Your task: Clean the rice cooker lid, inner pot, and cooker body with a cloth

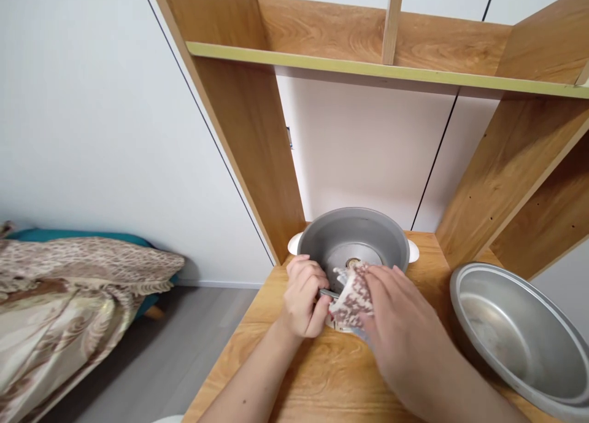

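Observation:
A round grey pot (368,223) with white side handles stands on the wooden surface. My left hand (305,297) is closed around the pot's near rim, at its left front. Bunched under the fingers of my right hand (391,312) is a brown-and-white patterned cloth (353,297), pressed over the front rim just right of my left hand. Part of the cloth reaches inside the pot. Something pale, partly covered by the cloth, shows below the rim; I cannot make out what it is.
An oval metal basin (529,331) sits at the right on the wooden surface (317,380). Wooden shelving (322,33) with side panels rises behind the pot. At the far left, patterned fabric (69,306) covers a low teal piece of furniture above the grey floor.

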Tool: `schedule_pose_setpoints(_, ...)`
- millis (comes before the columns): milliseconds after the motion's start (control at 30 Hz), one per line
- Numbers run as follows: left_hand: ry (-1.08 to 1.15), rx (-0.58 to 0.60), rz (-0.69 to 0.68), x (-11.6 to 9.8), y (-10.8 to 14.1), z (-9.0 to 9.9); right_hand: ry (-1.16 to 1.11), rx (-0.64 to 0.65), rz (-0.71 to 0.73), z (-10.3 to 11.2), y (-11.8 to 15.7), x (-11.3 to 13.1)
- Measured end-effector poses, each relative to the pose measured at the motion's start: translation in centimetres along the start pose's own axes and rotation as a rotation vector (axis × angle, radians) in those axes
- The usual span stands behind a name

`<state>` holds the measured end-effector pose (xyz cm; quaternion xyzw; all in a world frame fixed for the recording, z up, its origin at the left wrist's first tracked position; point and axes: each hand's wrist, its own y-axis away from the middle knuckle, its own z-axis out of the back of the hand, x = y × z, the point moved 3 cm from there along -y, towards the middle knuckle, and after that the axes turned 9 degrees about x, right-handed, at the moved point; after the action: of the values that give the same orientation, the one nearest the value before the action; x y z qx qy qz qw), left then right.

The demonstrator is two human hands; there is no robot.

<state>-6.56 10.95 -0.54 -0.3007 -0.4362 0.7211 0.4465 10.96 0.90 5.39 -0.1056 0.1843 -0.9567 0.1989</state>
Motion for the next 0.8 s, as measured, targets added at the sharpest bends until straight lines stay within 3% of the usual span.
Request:
schedule_pose_setpoints(67, -0.009, -0.009, -0.012, 0.2, 0.1, 0.0, 0.001, -0.067, -0.025, -1.5, -1.0, 1.7)
schedule_pose_setpoints(167, -0.012, -0.002, -0.058, 0.4, 0.1, 0.1, 0.076, -0.154, 0.052, -2.7, -2.0, 2.9)
schedule_pose_setpoints(400, 0.006, 0.005, -0.047, 0.0, -0.2, 0.1, 0.149, -0.105, 0.041, -1.7, -1.9, 0.3)
schedule_pose_setpoints(667, 0.005, -0.002, -0.05, 0.1, 0.0, -0.1, 0.209, -0.241, 0.056, -3.2, -2.3, 2.5)
schedule_pose_setpoints(800, 0.021, 0.022, -0.057, 0.2, -0.1, 0.1, 0.139, -0.172, 0.045, -2.7, -2.1, 1.5)
